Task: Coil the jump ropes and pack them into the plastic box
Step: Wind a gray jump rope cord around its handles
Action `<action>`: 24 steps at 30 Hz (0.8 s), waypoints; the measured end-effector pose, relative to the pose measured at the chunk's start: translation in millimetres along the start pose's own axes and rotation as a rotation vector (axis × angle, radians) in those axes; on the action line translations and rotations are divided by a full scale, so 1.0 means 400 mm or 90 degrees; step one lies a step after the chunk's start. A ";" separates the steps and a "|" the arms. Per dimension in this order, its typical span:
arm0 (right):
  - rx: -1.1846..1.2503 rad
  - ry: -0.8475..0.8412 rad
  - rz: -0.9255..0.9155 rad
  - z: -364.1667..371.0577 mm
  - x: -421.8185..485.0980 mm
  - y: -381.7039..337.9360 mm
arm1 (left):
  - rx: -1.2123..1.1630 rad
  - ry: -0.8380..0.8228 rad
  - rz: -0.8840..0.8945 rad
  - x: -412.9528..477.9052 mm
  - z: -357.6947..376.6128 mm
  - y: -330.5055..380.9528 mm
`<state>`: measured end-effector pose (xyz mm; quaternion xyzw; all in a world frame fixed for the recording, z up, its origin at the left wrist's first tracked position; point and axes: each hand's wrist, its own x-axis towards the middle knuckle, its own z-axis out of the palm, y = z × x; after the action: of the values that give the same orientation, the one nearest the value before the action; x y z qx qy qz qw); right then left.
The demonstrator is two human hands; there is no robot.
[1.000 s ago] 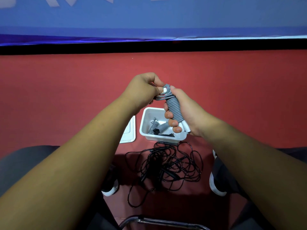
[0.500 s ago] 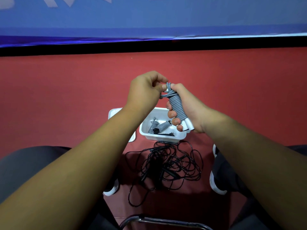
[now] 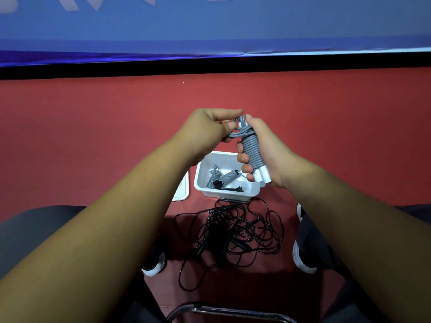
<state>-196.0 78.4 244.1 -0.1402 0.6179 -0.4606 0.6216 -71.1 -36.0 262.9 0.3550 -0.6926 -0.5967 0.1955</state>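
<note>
Grey jump rope (image 3: 253, 151): right hand (image 3: 271, 150) grips coil, left hand (image 3: 205, 129) pinches end.

Nothing here can be read: no word, number, brand or label. The blue banner (image 3: 210, 24) across the top of the view carries pale shapes that look like the lower ends of large characters. They are cut off at the upper edge, so no letter can be told.
</note>
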 end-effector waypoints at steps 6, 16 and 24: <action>-0.018 -0.036 0.020 0.008 0.009 -0.007 | -0.010 0.070 -0.007 0.006 -0.023 -0.009; 0.093 -0.074 0.090 0.005 -0.002 0.012 | 0.112 0.057 0.071 -0.008 0.000 -0.018; 0.135 -0.047 0.088 0.001 -0.005 0.011 | 0.188 0.069 0.114 -0.007 0.037 -0.020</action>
<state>-193.5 82.1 242.0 -0.0480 0.5505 -0.4739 0.6855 -77.4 -24.0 252.5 0.3481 -0.7901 -0.4486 0.2307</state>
